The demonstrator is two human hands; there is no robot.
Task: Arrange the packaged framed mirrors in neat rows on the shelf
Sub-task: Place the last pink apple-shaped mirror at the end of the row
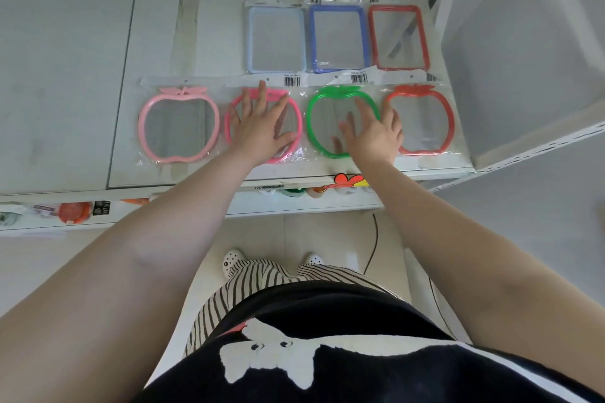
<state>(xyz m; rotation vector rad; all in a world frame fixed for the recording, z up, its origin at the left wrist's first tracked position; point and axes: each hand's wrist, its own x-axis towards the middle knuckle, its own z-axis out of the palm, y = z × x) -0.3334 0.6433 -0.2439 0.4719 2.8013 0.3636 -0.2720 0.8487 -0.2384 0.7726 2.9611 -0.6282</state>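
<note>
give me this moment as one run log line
stage: aligning front row | left hand: flat on hot pink apple mirror | right hand: flat on green apple mirror | back row: three rectangular mirrors

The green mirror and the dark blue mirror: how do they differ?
The green mirror has an apple-shaped frame; the dark blue mirror is rectangular. The green one lies in the front row under the right hand; the dark blue one lies untouched in the back row. Both lie flat in clear packaging on the shelf.
</note>
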